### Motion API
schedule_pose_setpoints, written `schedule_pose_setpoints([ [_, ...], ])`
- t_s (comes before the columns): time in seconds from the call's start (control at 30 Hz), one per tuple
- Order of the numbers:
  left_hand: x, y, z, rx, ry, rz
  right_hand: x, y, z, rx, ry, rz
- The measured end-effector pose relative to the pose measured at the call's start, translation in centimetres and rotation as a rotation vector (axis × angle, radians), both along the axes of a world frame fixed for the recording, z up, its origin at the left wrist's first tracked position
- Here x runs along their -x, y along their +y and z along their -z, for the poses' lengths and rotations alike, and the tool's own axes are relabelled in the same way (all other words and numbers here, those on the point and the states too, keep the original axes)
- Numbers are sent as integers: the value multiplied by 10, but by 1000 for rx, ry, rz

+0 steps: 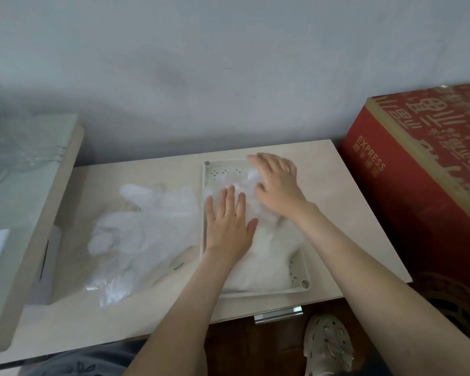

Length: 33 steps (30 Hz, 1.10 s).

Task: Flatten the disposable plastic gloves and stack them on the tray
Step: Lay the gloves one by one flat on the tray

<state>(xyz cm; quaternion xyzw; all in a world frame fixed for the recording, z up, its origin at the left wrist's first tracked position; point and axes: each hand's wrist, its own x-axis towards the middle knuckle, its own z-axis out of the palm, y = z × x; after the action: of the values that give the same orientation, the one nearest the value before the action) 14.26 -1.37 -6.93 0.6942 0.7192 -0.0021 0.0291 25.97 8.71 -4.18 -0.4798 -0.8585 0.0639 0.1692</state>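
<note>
A stack of disposable plastic gloves point(263, 259) is being pressed down inside a cream tray point(217, 173) with small cut-out patterns at its ends, and the tray is being borne by a pale wooden table point(337, 202). The left hand point(228, 223) is being laid palm down on the left side of the stack, just inside the tray's left rim; its fingers are being held straight and slightly apart, so nothing is being grasped by it. The right hand point(277, 183) is being spread over the far part of the same stack, near the tray's far edge, with fingers fanned out and released rather than clenched; its fingertips are being shown blurred, so whether any film is being pinched under them cannot be told. The two hands are being placed close together, the right thumb lying just beyond the left fingertips. A loose pile of translucent gloves point(147, 229) is being left crumpled on the table to the left of the tray, its nearest edge touching or overlapping the tray's left side. A red cardboard box point(418, 191) printed with "EXPRESS" is being stood against the table's right end. A clear plastic bag point(8, 142) is being seen on a pale green surface at the far left, and a perforated light-coloured shoe point(329, 346) is being seen on the dark floor below the table's front edge.
</note>
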Motion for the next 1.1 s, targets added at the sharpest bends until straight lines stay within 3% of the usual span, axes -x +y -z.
schedule_pose_setpoints([
  [0.13,9,0,10,89,34,-51,9,-2,19,120,-353,-64],
  [0.23,14,1,11,163,45,10,9,-7,33,154,-442,24],
  [0.47,29,-3,0,-125,-63,-47,19,-33,14,63,-254,93],
  [0.57,45,-17,-4,-232,-100,-187,29,-60,9,119,-144,-35],
  [0.67,66,-39,-6,-121,-85,-392,35,-88,16,239,-235,-186],
  [0.8,98,-67,-7,-63,-29,-584,42,-104,13,327,-222,-147],
  [0.93,131,-89,-1,33,-111,-562,57,-123,-2,357,-136,-173],
  [1.1,146,-103,-7,-49,16,-544,66,-141,-14,461,-19,-173],
])
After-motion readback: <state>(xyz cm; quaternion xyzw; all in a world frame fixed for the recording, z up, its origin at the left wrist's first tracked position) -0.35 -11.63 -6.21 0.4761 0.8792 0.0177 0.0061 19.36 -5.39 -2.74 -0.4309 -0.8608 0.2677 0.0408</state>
